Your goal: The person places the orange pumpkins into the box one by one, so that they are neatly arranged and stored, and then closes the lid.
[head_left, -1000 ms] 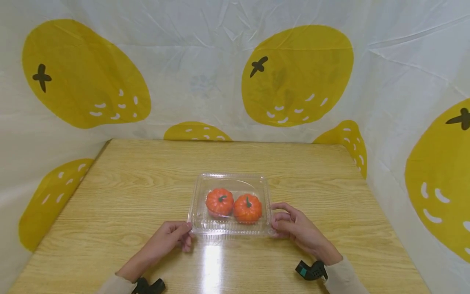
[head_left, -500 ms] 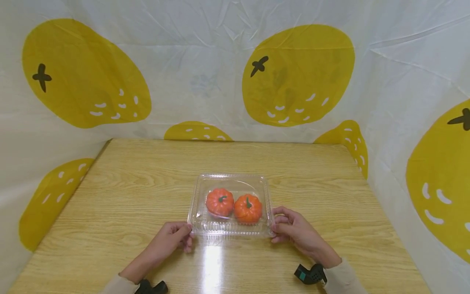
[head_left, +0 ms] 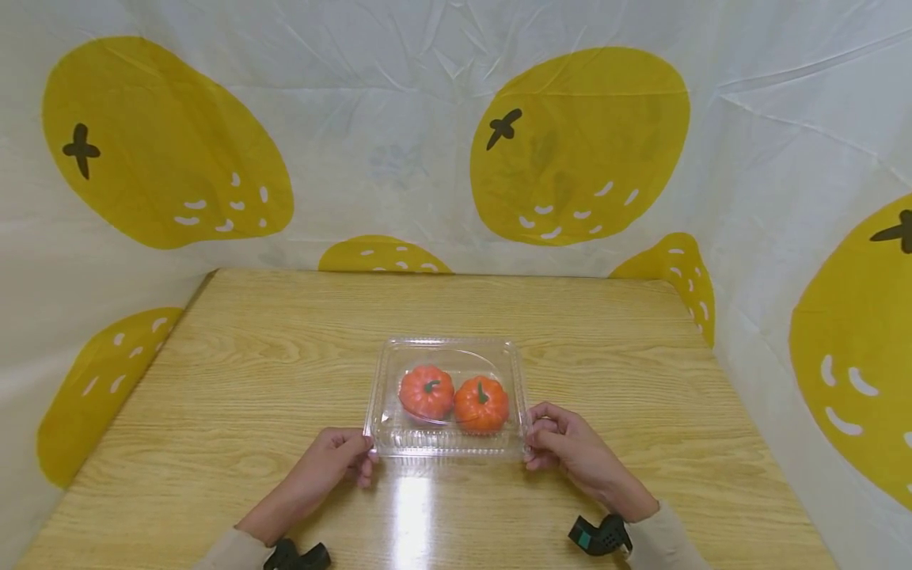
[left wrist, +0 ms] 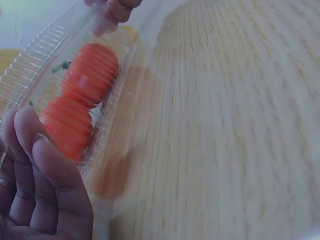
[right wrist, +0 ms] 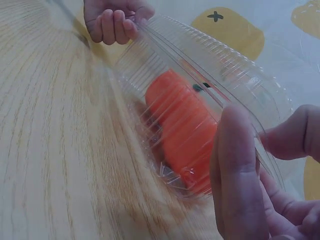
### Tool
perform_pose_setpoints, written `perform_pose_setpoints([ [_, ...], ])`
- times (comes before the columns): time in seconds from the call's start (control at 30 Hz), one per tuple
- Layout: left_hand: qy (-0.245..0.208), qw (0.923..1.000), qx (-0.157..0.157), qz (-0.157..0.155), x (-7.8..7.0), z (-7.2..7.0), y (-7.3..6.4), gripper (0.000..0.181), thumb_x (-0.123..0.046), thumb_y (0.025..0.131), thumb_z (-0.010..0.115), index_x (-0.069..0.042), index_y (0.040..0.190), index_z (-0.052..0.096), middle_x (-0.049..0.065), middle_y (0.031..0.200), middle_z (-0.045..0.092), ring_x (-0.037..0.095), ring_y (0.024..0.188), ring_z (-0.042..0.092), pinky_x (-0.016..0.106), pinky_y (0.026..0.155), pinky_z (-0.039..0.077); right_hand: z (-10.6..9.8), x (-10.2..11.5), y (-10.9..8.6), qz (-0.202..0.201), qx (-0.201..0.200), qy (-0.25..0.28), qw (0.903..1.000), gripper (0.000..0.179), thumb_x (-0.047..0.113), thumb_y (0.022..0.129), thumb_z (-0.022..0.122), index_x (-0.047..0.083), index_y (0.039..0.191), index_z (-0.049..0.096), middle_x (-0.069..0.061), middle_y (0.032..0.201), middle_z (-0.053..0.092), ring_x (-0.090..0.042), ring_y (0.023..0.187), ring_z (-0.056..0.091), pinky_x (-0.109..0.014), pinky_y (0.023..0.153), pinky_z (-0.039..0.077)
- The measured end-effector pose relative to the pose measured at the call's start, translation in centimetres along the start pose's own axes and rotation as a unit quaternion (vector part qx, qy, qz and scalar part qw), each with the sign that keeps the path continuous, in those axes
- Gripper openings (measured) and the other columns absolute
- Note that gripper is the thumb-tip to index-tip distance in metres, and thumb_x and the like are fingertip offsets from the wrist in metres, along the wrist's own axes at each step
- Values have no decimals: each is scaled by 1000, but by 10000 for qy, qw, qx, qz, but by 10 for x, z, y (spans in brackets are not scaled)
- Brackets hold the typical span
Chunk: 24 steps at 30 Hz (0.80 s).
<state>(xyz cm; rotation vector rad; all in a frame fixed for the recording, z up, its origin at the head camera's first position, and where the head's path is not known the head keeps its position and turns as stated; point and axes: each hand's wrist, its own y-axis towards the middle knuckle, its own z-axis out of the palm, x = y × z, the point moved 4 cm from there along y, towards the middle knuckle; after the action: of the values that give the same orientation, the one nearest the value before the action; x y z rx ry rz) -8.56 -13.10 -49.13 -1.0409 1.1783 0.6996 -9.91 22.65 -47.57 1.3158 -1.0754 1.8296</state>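
A clear plastic clamshell container sits mid-table with its lid down. Inside lie two small orange pumpkins, the left one and the right one, each with a green stem. My left hand pinches the rim at the near left corner, thumb on top. At the near right corner my right hand pinches the rim; the right wrist view shows its thumb and fingers on either side of the edge. Ridged walls partly blur the pumpkins in both wrist views.
The wooden table extends around the container on all sides. A white curtain printed with yellow fruit encloses the back and both sides. Black wrist cameras, one on the left arm and one on the right, sit at the sleeves.
My right hand has shifted slightly toward the near right corner, its fingers drawn closer on the rim. The left hand, container and pumpkins stay nearly in place.
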Motion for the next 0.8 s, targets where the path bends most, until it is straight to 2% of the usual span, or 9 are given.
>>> perform_pose_setpoints([
  [0.27,-63,10000,55,-18,0,-2,-1,28,-12,102,53,9,88,65,-5,71,66,7,65,62,23,66,60,0,0,0,43,147,-103,9998,27,-1,97,60,-5,120,48,4,89,67,-9,79,69,-22,72,63],
  [0.43,-82,9999,71,-2,1,-3,-1,30,-13,103,54,12,91,65,-5,72,67,7,65,63,23,67,61,0,0,1,70,100,-74,9999,28,-2,95,62,-5,118,49,4,87,68,-8,77,69,-21,71,62],
  [0.57,-59,9999,36,-72,3,-3,0,30,-13,103,54,12,92,66,-4,75,68,7,67,64,24,69,62,2,-1,1,114,70,46,9999,34,-3,93,65,-6,121,47,4,87,69,-10,78,69,-24,74,63],
  [0.8,26,10000,-45,-54,2,-5,3,31,-15,104,53,10,92,67,-4,75,69,8,68,66,25,71,63,3,-2,2,-87,264,296,9992,33,-3,94,67,5,119,47,8,88,70,-9,82,72,-28,81,65],
])
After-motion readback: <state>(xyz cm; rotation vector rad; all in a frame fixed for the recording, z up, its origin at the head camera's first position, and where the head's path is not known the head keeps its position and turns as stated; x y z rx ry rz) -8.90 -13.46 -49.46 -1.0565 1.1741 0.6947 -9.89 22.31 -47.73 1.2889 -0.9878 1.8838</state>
